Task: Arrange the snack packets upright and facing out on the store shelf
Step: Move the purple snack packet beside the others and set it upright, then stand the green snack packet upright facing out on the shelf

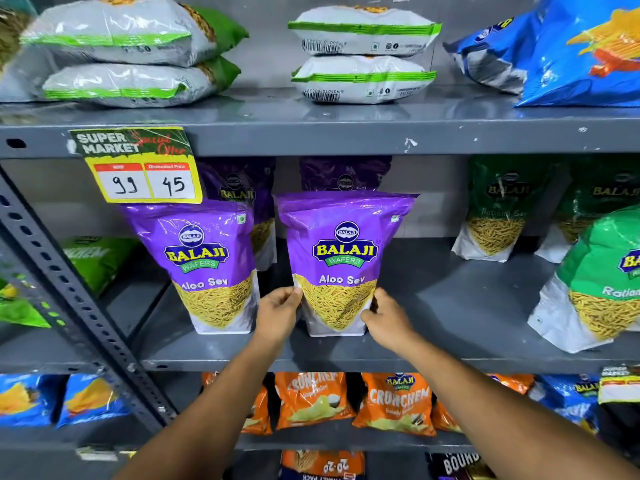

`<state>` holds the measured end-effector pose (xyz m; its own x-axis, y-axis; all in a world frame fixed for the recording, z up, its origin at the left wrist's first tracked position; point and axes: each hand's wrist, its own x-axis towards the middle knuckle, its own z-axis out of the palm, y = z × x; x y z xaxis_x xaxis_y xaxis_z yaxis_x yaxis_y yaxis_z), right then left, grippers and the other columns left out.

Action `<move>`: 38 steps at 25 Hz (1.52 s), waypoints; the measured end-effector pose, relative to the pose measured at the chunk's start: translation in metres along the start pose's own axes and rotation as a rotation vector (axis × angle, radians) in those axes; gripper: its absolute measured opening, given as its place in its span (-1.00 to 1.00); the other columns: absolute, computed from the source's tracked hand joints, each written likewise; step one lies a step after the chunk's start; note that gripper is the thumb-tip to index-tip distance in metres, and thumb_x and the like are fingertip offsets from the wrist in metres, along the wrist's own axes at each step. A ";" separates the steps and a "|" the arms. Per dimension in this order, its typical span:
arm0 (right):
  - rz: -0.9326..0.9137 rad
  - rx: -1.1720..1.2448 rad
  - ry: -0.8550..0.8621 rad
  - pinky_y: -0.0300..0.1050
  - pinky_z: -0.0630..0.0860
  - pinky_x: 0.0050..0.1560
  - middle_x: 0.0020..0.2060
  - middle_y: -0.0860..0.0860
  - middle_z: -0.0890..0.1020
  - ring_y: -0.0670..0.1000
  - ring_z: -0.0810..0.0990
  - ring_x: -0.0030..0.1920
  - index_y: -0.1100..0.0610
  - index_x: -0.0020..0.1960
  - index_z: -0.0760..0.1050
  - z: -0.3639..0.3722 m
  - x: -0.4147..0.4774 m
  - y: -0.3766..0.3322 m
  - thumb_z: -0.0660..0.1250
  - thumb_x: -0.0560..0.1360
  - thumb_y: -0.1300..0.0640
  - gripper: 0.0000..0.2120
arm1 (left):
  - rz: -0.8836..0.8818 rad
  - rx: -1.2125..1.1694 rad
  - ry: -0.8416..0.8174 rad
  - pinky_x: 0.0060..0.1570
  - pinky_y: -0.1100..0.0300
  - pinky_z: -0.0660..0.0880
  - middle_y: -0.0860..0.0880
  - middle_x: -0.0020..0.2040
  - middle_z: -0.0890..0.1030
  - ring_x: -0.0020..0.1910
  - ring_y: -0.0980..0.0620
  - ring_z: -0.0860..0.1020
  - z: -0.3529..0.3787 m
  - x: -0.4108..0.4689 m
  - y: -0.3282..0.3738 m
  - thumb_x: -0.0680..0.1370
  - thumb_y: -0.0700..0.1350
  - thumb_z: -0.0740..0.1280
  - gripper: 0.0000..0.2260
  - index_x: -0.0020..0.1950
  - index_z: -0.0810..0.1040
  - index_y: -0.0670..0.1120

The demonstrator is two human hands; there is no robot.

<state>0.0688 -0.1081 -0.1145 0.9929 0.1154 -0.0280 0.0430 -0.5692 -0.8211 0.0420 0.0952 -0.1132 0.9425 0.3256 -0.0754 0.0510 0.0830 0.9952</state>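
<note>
You've got both hands on the purple Aloo Sev packet [341, 261] in the middle of the grey middle shelf [450, 306]. Left hand [277, 315] pinches its lower left edge, right hand [384, 318] its lower right edge. Fingers of each are curled shut onto the pack's sides, thumbs to the front, so it's clamped between the two hands, low down near the base.

Pack stands upright w/ its long axis vertical, label facing out at you, base on the shelf or just touching it; can't tell if it's fully settled. It sits directly ahead of your fingers, between them, so neither hand is nearer: grip is symmetric.

A second Aloo Sev packet [204, 265] stands just beside it on the left, also upright but leaning a bit left, small gap between the two. More purple packs stand behind in the back row [239, 188].

Judgement: placement step is nearly done for this one. Next move prob. just squaring the base flat and letting go evenly, both sides at once. Since you hold it low and the top is tall and free, an uneven release could tip it.
</note>
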 end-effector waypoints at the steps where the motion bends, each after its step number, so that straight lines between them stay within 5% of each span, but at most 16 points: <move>1: 0.000 -0.001 -0.002 0.02 0.57 -0.08 -0.04 0.05 0.61 0.10 0.58 -0.05 0.05 0.03 0.42 0.000 0.000 0.001 0.25 0.44 0.16 -0.83 | 0.009 0.004 -0.002 -0.23 0.15 0.33 -0.07 -0.32 0.48 -0.31 0.04 0.38 0.000 -0.001 0.000 0.57 -0.15 0.27 -0.77 -0.28 0.55 -0.06; 7: -0.018 0.032 -0.046 -0.14 0.55 -0.20 -0.01 -0.01 0.60 -0.03 0.57 -0.08 -0.06 0.03 0.40 0.000 0.001 0.003 0.25 0.45 0.14 -0.81 | -0.016 0.005 -0.011 -0.06 0.11 0.46 -0.06 -0.18 0.62 -0.17 0.03 0.52 0.001 -0.006 0.001 0.58 -0.17 0.25 -0.83 -0.16 0.60 -0.09; 10: -0.021 0.063 -0.052 -0.01 0.59 0.01 0.12 -0.01 0.62 0.05 0.59 0.07 -0.08 0.19 0.39 -0.002 0.002 0.006 0.27 0.44 0.15 -0.66 | -0.006 0.091 0.116 0.20 -0.01 0.48 -0.14 0.08 0.64 0.08 -0.08 0.57 0.003 -0.012 -0.002 0.57 -0.19 0.26 -0.82 0.11 0.59 -0.18; 13: -0.056 0.128 0.037 0.03 0.45 0.30 0.30 0.06 0.54 0.07 0.51 0.28 0.05 0.40 0.31 -0.017 -0.003 0.017 0.27 0.43 0.28 -0.45 | 0.026 0.127 0.403 0.12 -0.11 0.51 -0.13 -0.04 0.63 0.06 -0.21 0.58 0.011 -0.047 -0.015 0.53 -0.18 0.29 -0.88 0.03 0.55 -0.15; 16: -0.121 0.063 0.283 -0.11 0.47 0.20 0.16 0.10 0.61 0.03 0.59 0.13 0.14 0.28 0.45 -0.059 -0.017 0.044 0.26 0.41 0.33 -0.55 | 0.165 0.248 0.205 -0.11 -0.02 0.53 0.00 -0.22 0.60 -0.15 0.02 0.59 0.041 -0.091 -0.036 0.54 -0.07 0.29 -0.96 -0.11 0.50 0.01; 19: -0.154 0.003 0.483 -0.06 0.54 0.02 -0.04 0.09 0.66 0.03 0.62 -0.10 0.16 0.14 0.54 -0.112 -0.041 0.087 0.27 0.39 0.35 -0.65 | 0.204 0.279 -0.104 -0.02 0.31 0.52 0.12 -0.05 0.64 -0.07 0.30 0.57 0.096 -0.106 -0.042 0.55 -0.06 0.28 -0.90 0.04 0.53 0.07; 21: -0.144 -0.032 0.585 -0.15 0.54 -0.06 -0.16 0.07 0.65 0.07 0.62 -0.19 0.15 0.04 0.58 -0.145 -0.058 0.118 0.30 0.37 0.38 -0.71 | 0.146 0.261 -0.278 0.14 0.45 0.42 0.09 0.22 0.57 0.18 0.24 0.53 0.139 -0.103 -0.036 0.57 -0.09 0.26 -0.71 0.29 0.49 -0.05; 24: -0.090 -0.061 0.799 -0.43 0.38 -0.22 -0.18 0.10 0.59 0.06 0.55 -0.27 0.16 -0.07 0.55 -0.198 -0.076 0.162 0.30 0.36 0.34 -0.81 | 0.046 0.254 -0.462 0.29 0.35 0.26 -0.02 0.41 0.42 0.35 0.13 0.39 0.211 -0.097 -0.025 0.60 -0.12 0.22 -0.60 0.44 0.34 -0.15; 27: 0.021 -0.009 0.955 -0.31 0.33 -0.11 -0.12 0.11 0.54 0.06 0.49 -0.13 0.21 0.00 0.52 -0.252 -0.068 0.195 0.27 0.37 0.26 -0.79 | -0.023 0.197 -0.537 0.26 0.37 0.22 -0.10 0.49 0.34 0.42 0.08 0.33 0.279 -0.095 -0.009 0.61 -0.14 0.20 -0.57 0.47 0.29 -0.19; 29: 0.107 0.113 0.848 -0.14 0.39 -0.02 -0.09 0.11 0.55 0.06 0.49 -0.05 0.23 0.05 0.49 -0.280 -0.052 0.207 0.27 0.43 0.29 -0.80 | -0.056 0.163 -0.567 0.21 0.39 0.21 -0.11 0.50 0.31 0.40 0.10 0.32 0.320 -0.094 -0.002 0.61 -0.15 0.19 -0.56 0.49 0.25 -0.19; 32: 0.235 0.178 0.625 -0.07 0.37 -0.14 -0.19 0.05 0.53 0.09 0.49 -0.15 0.22 0.04 0.49 -0.305 -0.037 0.224 0.20 0.44 0.26 -0.81 | -0.080 0.147 -0.612 0.25 0.29 0.27 -0.10 0.45 0.37 0.43 -0.02 0.35 0.373 -0.097 0.000 0.61 -0.17 0.19 -0.56 0.48 0.25 -0.20; 35: 0.174 0.141 0.467 0.03 0.45 -0.12 -0.02 0.09 0.59 0.17 0.55 -0.08 0.10 0.17 0.47 -0.309 -0.034 0.235 0.13 0.46 0.31 -0.66 | 0.023 0.161 -0.614 0.25 0.16 0.41 -0.14 0.32 0.53 0.28 -0.05 0.50 0.399 -0.096 -0.008 0.59 -0.21 0.20 -0.64 0.40 0.38 -0.16; 38: 0.096 0.108 0.436 0.02 0.44 -0.08 -0.09 0.08 0.60 0.09 0.55 -0.10 0.06 0.01 0.50 -0.300 -0.027 0.238 0.19 0.42 0.35 -0.71 | 0.032 0.117 -0.586 0.31 0.04 0.43 -0.12 0.29 0.57 0.26 -0.06 0.52 0.398 -0.084 -0.017 0.59 -0.21 0.20 -0.65 0.38 0.41 -0.12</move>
<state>0.0856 -0.4909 -0.1377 0.9465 -0.3007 0.1169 -0.0403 -0.4696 -0.8819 0.0935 -0.3080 -0.0991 0.9676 -0.2506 -0.0313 0.0238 -0.0331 0.9992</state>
